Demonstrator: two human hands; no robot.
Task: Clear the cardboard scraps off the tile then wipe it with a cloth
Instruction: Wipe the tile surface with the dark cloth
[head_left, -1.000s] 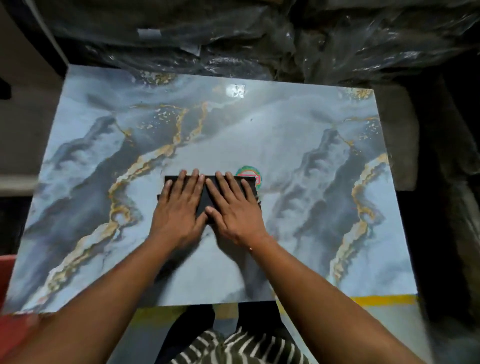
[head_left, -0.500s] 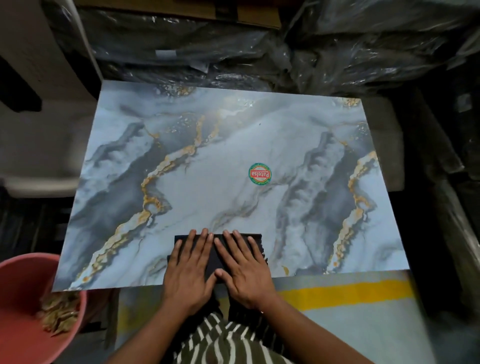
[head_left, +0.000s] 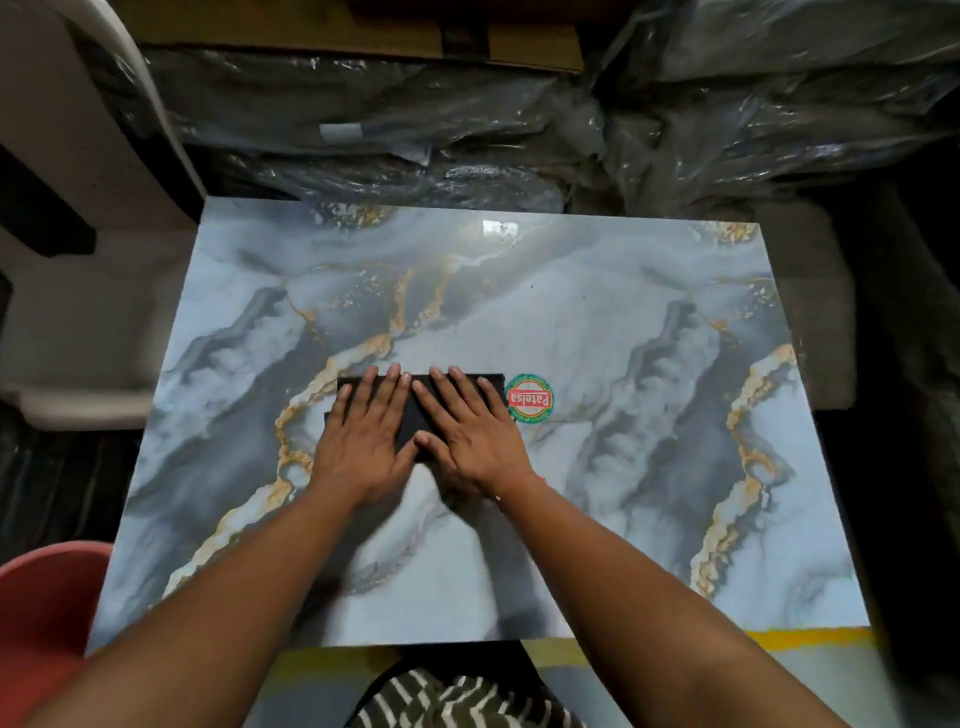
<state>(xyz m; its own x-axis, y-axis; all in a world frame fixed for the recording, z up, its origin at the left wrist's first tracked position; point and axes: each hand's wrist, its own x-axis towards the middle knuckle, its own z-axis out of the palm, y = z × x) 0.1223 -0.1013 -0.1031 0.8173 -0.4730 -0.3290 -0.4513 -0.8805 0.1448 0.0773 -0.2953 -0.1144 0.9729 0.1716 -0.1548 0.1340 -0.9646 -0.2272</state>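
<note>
A large glossy tile (head_left: 597, 322), grey-blue marble with gold veins, lies flat in front of me. A folded black cloth (head_left: 415, 410) sits near its middle. My left hand (head_left: 363, 436) and my right hand (head_left: 472, 431) lie side by side on the cloth, fingers straight, pressing it flat against the tile. Most of the cloth is hidden under the two hands. A round red and green sticker (head_left: 530, 398) is stuck to the tile just right of the cloth. No cardboard scraps show on the tile.
A pink tub (head_left: 41, 608) stands at the lower left, beside the tile's near corner. Plastic-wrapped bundles (head_left: 415, 130) and a cardboard box (head_left: 363, 26) lie behind the tile. A yellow floor stripe (head_left: 810, 638) runs below the near edge.
Both hands have pushed the cloth from the tile's near edge forward to its middle, next to the sticker. One second ago they were in the middle too.
</note>
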